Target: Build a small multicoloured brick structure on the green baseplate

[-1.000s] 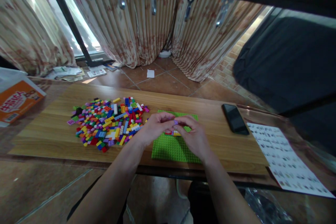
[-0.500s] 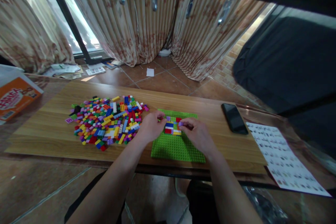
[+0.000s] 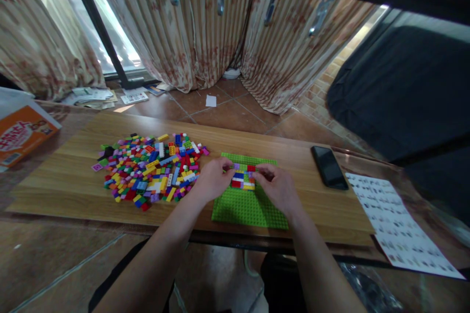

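A green studded baseplate (image 3: 249, 210) carries a small block of toy bricks (image 3: 238, 176) in blue, white, red, yellow and purple. My left hand (image 3: 215, 178) is at the block's left edge, its thumb and fingers pinched together; what lies between them is hidden. From the right, my right hand (image 3: 275, 185) reaches in with thumb and index finger closed on a small purple brick (image 3: 251, 174) at the block's right side. A red brick (image 3: 251, 168) sits just beyond those fingertips.
Left of the baseplate a heap of loose coloured bricks (image 3: 147, 171) covers part of the wooden board (image 3: 73, 176). To the right lie a black phone (image 3: 329, 167) and a printed sheet (image 3: 396, 225). An orange and white box (image 3: 25, 132) stands at far left.
My right hand has brought the purple brick against the block's right side. My left hand stays at the left edge, its fingers slightly more curled. The camera view has shifted slightly.
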The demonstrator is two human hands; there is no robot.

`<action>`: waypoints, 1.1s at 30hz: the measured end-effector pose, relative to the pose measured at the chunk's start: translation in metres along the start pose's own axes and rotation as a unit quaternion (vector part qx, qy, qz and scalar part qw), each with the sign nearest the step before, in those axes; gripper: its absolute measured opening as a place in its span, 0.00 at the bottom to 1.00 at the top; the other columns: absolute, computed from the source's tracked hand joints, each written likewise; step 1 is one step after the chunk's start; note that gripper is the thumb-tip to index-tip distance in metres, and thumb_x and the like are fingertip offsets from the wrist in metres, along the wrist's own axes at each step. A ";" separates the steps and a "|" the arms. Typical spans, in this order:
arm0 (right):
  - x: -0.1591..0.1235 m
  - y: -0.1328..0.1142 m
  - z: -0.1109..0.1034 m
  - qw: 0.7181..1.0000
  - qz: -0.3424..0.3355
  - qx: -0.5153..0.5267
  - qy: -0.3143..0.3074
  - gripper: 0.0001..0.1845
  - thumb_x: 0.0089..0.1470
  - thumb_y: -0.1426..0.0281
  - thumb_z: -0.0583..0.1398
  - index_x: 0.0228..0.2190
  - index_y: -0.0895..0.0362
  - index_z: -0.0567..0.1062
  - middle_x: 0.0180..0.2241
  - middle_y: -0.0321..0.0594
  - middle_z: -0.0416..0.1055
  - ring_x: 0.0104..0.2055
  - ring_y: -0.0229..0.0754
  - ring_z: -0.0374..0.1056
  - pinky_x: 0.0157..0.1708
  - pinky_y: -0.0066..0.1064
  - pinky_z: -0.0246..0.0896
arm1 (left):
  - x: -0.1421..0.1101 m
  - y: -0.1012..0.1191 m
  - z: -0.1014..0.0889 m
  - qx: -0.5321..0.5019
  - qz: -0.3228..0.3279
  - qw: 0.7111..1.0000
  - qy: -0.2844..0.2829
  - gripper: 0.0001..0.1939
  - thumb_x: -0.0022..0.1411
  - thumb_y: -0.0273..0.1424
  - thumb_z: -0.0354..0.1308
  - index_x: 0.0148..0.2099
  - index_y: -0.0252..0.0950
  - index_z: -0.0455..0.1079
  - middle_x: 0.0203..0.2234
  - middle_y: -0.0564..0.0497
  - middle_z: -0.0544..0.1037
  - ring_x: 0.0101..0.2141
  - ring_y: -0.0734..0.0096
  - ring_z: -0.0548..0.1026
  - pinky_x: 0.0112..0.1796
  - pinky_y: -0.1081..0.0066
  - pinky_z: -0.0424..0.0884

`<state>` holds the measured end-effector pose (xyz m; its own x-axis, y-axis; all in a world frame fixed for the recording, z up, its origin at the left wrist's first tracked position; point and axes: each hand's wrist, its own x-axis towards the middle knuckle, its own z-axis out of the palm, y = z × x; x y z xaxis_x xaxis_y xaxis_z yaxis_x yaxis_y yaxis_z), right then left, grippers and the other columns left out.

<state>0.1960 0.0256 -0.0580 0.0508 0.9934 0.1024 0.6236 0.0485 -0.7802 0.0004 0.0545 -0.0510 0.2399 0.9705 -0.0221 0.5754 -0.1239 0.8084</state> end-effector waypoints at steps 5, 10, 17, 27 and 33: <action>0.003 0.004 0.007 0.999 0.025 -0.021 0.028 0.24 0.53 0.57 0.60 0.45 0.61 0.75 0.32 0.44 0.78 0.30 0.43 0.72 0.34 0.36 0.67 | 0.000 0.000 0.001 -0.003 -0.005 1.000 -0.003 0.10 0.59 0.28 0.56 0.40 0.33 0.76 0.35 0.45 0.81 0.36 0.64 0.77 0.39 0.67 0.71; 0.006 0.012 0.011 0.998 0.054 -0.009 0.022 0.23 0.51 0.58 0.61 0.45 0.60 0.75 0.33 0.44 0.78 0.33 0.43 0.73 0.36 0.36 0.67 | -0.001 0.002 0.000 0.003 -0.002 1.000 -0.009 0.10 0.59 0.29 0.56 0.40 0.33 0.76 0.34 0.45 0.81 0.35 0.64 0.77 0.38 0.67 0.71; 0.011 0.017 0.012 0.997 0.078 0.006 0.022 0.23 0.49 0.57 0.62 0.42 0.60 0.77 0.32 0.43 0.78 0.34 0.44 0.73 0.36 0.35 0.67 | -0.003 0.005 -0.001 0.021 -0.011 1.000 -0.018 0.09 0.60 0.28 0.56 0.40 0.33 0.76 0.33 0.45 0.81 0.33 0.64 0.76 0.36 0.68 0.69; 0.017 0.030 0.017 0.993 0.107 0.043 0.013 0.22 0.45 0.56 0.64 0.38 0.59 0.80 0.28 0.41 0.78 0.29 0.42 0.73 0.29 0.32 0.65 | -0.005 0.008 -0.002 0.048 -0.017 0.998 -0.030 0.09 0.60 0.28 0.55 0.40 0.33 0.76 0.33 0.45 0.81 0.32 0.65 0.76 0.34 0.69 0.68; 0.013 0.025 0.020 0.992 0.113 0.045 0.023 0.19 0.46 0.57 0.63 0.35 0.58 0.80 0.29 0.42 0.79 0.29 0.43 0.73 0.30 0.33 0.66 | -0.006 0.009 -0.001 0.045 -0.021 0.998 -0.029 0.10 0.60 0.27 0.55 0.42 0.32 0.75 0.35 0.44 0.81 0.35 0.64 0.77 0.36 0.68 0.69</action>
<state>0.1965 0.0422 -0.0881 0.2188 0.9742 -0.0544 0.5206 -0.1637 -0.8380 0.0040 0.0481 -0.0428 0.2570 0.9621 -0.0911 0.6538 -0.1037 0.7495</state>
